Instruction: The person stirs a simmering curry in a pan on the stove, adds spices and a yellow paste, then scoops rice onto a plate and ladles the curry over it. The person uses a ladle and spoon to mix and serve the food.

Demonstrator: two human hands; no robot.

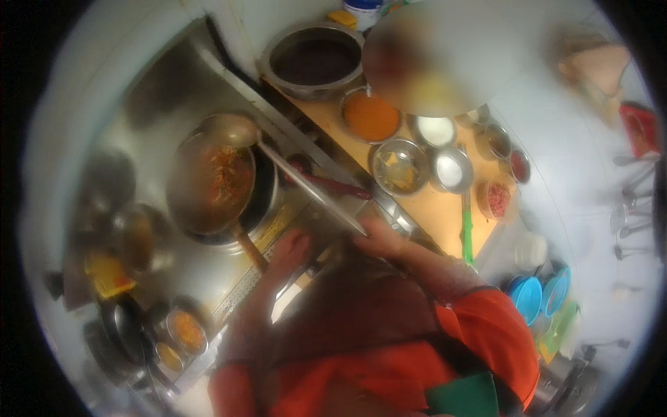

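My right hand (379,238) is closed around the end of a long metal ladle handle. The ladle (237,130) has its round bowl above the far edge of a wok (174,200), where reddish food with shredded pieces lies, partly blurred by haze. Wooden in look, the wok's handle (251,250) points towards me. My left hand (293,247) is beside that handle with its fingers curled; whether it holds anything is hidden. Under the wok is a dark round burner or pan rim (268,177). A dark red handle-like object (338,186) lies beneath the ladle shaft.
A large metal pot (268,75) stands at the back. Right of the stove, a board holds bowls of orange powder (371,115), white contents (449,172) and yellow pieces (400,167), plus a green-handled utensil (467,234). Black pans (122,328) and small food bowls (186,331) are at left.
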